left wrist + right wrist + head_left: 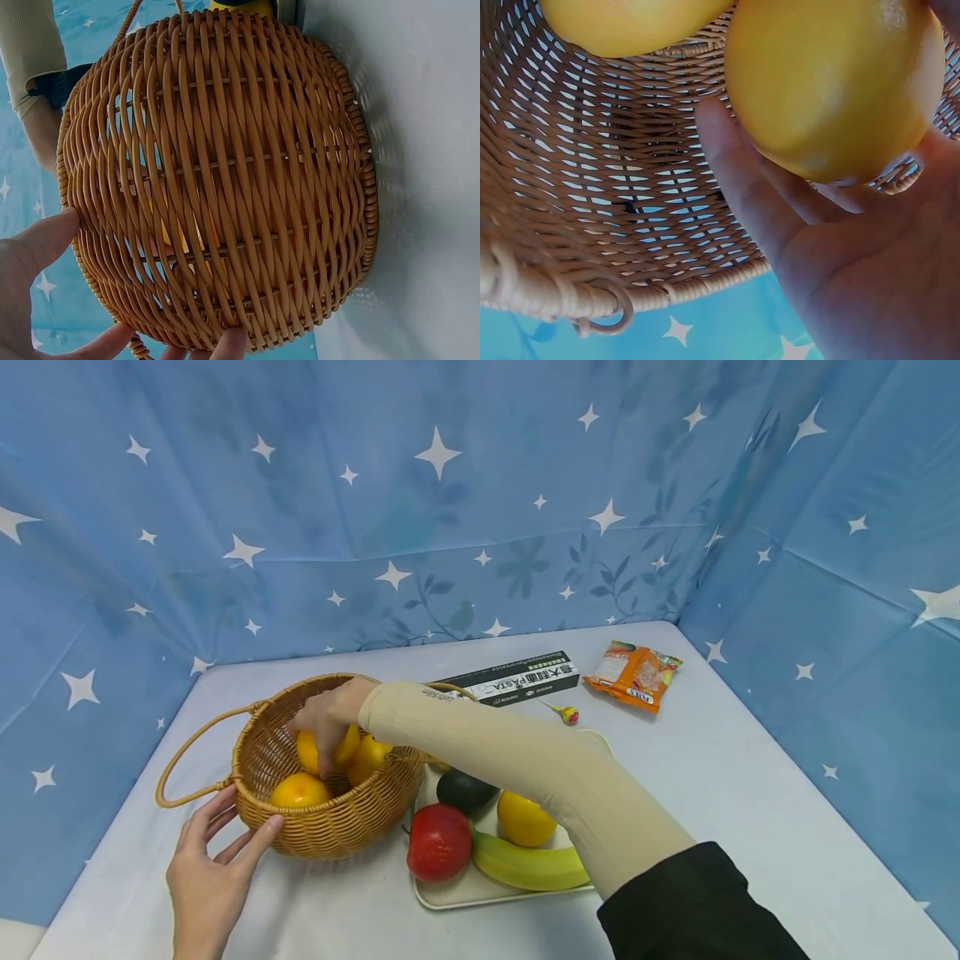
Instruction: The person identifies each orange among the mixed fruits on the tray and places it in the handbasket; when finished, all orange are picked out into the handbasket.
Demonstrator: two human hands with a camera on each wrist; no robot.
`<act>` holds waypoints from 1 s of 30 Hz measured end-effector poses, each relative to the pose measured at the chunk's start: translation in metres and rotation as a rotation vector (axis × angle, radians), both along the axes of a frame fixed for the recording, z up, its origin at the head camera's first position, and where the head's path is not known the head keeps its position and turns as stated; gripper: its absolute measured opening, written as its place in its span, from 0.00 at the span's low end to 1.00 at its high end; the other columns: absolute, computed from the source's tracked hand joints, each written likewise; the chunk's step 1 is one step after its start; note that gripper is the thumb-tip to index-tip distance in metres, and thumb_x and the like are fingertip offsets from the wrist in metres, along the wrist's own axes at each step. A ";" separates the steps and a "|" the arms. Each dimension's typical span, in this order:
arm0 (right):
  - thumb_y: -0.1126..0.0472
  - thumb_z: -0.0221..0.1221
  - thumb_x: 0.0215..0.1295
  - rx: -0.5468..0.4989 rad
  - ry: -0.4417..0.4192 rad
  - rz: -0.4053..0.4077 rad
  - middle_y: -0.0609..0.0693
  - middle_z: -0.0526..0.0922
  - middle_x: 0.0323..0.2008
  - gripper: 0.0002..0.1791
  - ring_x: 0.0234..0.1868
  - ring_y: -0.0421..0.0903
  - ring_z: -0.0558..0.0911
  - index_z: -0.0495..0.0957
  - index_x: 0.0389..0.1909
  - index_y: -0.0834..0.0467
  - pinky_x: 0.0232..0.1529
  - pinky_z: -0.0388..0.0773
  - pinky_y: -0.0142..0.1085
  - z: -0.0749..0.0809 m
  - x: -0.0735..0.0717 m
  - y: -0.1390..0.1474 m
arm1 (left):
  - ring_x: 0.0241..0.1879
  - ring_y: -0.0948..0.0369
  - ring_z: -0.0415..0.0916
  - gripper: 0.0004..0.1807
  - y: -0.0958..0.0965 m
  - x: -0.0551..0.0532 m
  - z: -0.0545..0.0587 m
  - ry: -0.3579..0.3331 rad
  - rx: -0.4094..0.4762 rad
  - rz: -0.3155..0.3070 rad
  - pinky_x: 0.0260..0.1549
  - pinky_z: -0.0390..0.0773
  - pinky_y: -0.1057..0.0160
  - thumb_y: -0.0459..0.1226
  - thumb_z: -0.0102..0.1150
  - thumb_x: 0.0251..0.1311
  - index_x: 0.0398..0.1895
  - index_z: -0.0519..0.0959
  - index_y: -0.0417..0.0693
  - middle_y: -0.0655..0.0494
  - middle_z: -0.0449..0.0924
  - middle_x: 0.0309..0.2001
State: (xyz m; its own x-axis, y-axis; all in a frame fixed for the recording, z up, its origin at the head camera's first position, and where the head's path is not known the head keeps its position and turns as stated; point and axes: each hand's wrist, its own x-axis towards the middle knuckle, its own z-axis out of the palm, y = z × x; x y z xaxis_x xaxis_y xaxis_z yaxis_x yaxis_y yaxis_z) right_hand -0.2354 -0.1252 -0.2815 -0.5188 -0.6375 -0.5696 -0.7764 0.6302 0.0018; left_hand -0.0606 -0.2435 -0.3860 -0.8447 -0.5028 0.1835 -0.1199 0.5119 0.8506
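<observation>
Your right hand [328, 714]: inside the basket [322, 831], fingers curled round one orange [825, 82]. Two loose oranges [300, 792]: in the basket, just beside that grip. Your left hand [213, 868]: thumb and fingers gripping the basket's side. Tray [459, 895]: right of your left hand, bearing apple [439, 842], banana [525, 865], avocado [463, 790], another orange [523, 820].

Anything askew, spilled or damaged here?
Nothing stands out: no visible spill or damage. Oranges are in the wicker basket, the banana is on the tray, and the lollipop just lies near the pasta box.
</observation>
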 end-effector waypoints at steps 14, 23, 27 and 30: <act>0.39 0.58 0.61 0.030 0.004 0.010 0.35 0.50 0.73 0.38 0.73 0.35 0.49 0.54 0.70 0.27 0.66 0.63 0.33 0.001 0.001 0.002 | 0.58 0.51 0.67 0.36 0.009 0.003 0.013 -0.039 0.032 0.017 0.34 0.70 0.93 0.41 0.70 0.53 0.66 0.68 0.48 0.52 0.66 0.60; 0.38 0.59 0.61 0.052 -0.047 -0.003 0.32 0.57 0.70 0.35 0.69 0.34 0.58 0.59 0.69 0.33 0.64 0.67 0.32 0.004 0.003 0.003 | 0.59 0.50 0.67 0.36 0.008 0.003 0.013 -0.044 0.038 0.016 0.33 0.70 0.92 0.41 0.70 0.54 0.67 0.68 0.48 0.52 0.66 0.61; 0.38 0.59 0.61 0.026 -0.046 0.003 0.33 0.58 0.70 0.36 0.68 0.34 0.59 0.59 0.70 0.34 0.65 0.67 0.30 0.009 0.004 0.003 | 0.59 0.48 0.67 0.37 0.008 0.003 0.012 -0.052 0.039 0.016 0.33 0.69 0.93 0.42 0.70 0.54 0.67 0.67 0.48 0.50 0.65 0.61; 0.40 0.59 0.62 -0.019 -0.045 0.031 0.34 0.59 0.69 0.36 0.68 0.34 0.60 0.59 0.70 0.38 0.66 0.66 0.29 0.014 0.004 0.007 | 0.60 0.47 0.67 0.37 0.008 0.003 0.013 -0.053 0.039 0.018 0.32 0.69 0.93 0.42 0.70 0.54 0.67 0.67 0.48 0.49 0.65 0.61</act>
